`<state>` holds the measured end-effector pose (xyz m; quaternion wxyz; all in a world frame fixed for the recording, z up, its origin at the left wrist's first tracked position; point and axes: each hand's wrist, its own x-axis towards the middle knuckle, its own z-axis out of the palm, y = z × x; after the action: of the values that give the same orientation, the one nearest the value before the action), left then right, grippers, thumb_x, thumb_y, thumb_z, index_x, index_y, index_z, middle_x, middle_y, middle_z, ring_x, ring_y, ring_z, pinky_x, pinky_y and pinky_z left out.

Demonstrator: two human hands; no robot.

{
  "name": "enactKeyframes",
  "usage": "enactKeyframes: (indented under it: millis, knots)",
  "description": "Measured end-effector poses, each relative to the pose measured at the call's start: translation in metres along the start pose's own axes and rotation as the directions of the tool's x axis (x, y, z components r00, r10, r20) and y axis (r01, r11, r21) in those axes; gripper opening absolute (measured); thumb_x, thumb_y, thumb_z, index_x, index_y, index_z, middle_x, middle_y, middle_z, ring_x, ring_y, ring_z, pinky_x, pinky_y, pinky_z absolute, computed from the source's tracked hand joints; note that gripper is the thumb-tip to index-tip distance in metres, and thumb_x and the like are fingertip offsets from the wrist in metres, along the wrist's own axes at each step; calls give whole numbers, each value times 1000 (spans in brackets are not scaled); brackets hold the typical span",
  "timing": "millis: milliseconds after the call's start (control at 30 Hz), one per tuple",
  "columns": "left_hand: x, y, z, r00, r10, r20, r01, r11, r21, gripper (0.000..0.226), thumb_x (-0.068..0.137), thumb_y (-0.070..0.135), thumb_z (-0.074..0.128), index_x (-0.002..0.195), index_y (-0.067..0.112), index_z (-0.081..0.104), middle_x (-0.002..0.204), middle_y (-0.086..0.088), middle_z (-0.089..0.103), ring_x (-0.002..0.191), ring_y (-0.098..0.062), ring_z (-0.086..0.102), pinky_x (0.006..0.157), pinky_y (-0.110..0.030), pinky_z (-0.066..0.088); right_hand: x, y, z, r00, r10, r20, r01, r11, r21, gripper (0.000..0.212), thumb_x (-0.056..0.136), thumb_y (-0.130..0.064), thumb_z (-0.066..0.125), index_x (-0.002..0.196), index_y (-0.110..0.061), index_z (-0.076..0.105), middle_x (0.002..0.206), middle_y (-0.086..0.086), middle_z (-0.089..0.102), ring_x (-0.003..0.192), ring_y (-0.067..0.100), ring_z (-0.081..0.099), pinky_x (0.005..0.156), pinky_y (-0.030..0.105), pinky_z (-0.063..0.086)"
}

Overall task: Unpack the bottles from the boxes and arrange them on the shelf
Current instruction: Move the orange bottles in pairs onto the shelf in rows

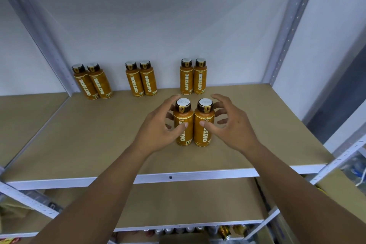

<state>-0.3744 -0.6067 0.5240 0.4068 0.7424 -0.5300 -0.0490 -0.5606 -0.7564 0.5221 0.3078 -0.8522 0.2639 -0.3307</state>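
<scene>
**Q:** Where do the bottles stand?

**A:** Landmark: the front pair (194, 136), upright on the shelf (99, 144), the two touching. Straight behind it, at the back wall, a second pair (193, 79). Behind and left of it, a middle pair (141, 81). Further left again, a far pair (93, 85). Eight bottles on the board, all upright, labels facing me.

**Q:** And your hands?

**A:** Left hand (158, 127) on the left flank of the front pair, right hand (233, 127) on the right flank. Fingers (219, 98) spread and loosely curved, not closed round anything. Each thumb tip touches a label. Right fingers stand clear of the bottle. Whether the left ones touch on the far side, I cannot tell.

**Q:** How far along?

**A:** My judgement: early to middle. One back row of three pairs is set, and a second row is begun with this pair. Bare board lies left of the front pair and in front of it. No box shows clearly, so I cannot count what is left to unpack.
</scene>
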Motion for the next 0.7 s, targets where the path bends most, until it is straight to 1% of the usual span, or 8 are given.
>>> enactKeyframes:
  millis: [100, 233, 333, 433, 500, 567, 633, 700]
  knots:
    - [2, 5, -4, 999, -19, 27, 18, 999, 33, 79, 89, 40, 77, 153, 42, 32, 146, 7, 53, 111, -9, 61, 79, -26, 61, 4, -4, -4, 999, -17, 34, 19, 998, -57, 71, 81, -52, 79, 142, -39, 46, 123, -14, 65, 97, 7, 64, 81, 33, 62]
    - [0, 8, -3, 999, -39, 34, 39, 999, 18, 77, 90, 36, 77, 153, 39, 34, 148, 6, 52, 115, -9, 60, 84, -28, 61, 2, -2, -2, 998, -3, 57, 7, 997, -71, 74, 81, -51, 80, 142, -42, 41, 127, -13, 63, 98, 6, 63, 80, 27, 61]
    - [-2, 8, -1, 998, -54, 31, 54, 998, 25, 76, 90, 36, 76, 153, 40, 33, 150, 7, 50, 117, -7, 57, 83, -23, 58, -1, -1, 0, 999, 10, 50, -9, 999, -36, 72, 82, -47, 81, 142, -42, 40, 129, -12, 62, 100, 8, 63, 82, 31, 62]
    - [-2, 9, 3, 998, -63, 25, 62, 998, 27, 77, 91, 35, 75, 154, 41, 31, 152, 7, 49, 121, -9, 56, 86, -28, 60, -1, -1, 0, 998, 20, 55, -19, 1000, -18, 71, 83, -46, 80, 141, -43, 40, 130, -13, 61, 103, 10, 63, 83, 35, 62]
    - [0, 11, 5, 998, -59, 31, 58, 998, 24, 76, 92, 34, 74, 154, 41, 31, 152, 6, 49, 124, -11, 56, 87, -30, 60, -2, 1, -2, 998, 12, 56, -10, 999, -31, 70, 84, -47, 79, 140, -45, 37, 131, -13, 60, 103, 9, 62, 83, 35, 62]
    - [2, 13, 11, 998, -49, 45, 47, 998, 27, 76, 92, 35, 73, 154, 42, 30, 154, 7, 47, 126, -10, 54, 86, -28, 59, -3, 5, -7, 998, 14, 53, -12, 999, -47, 70, 84, -48, 77, 140, -46, 36, 132, -14, 59, 103, 8, 62, 83, 33, 61]
    - [5, 15, 19, 998, -39, 58, 38, 999, 29, 77, 92, 37, 72, 154, 45, 27, 156, 8, 44, 126, -6, 51, 84, -22, 56, -6, 10, -14, 998, 26, 49, -23, 998, -57, 69, 85, -47, 77, 141, -46, 36, 133, -14, 59, 103, 8, 61, 83, 32, 61]
    - [8, 19, 30, 997, -34, 70, 32, 999, 21, 77, 93, 39, 71, 154, 47, 25, 157, 10, 42, 127, -4, 48, 81, -16, 52, -10, 16, -23, 999, 40, 36, -38, 998, -47, 68, 85, -45, 77, 139, -47, 36, 131, -14, 59, 103, 10, 62, 82, 34, 61]
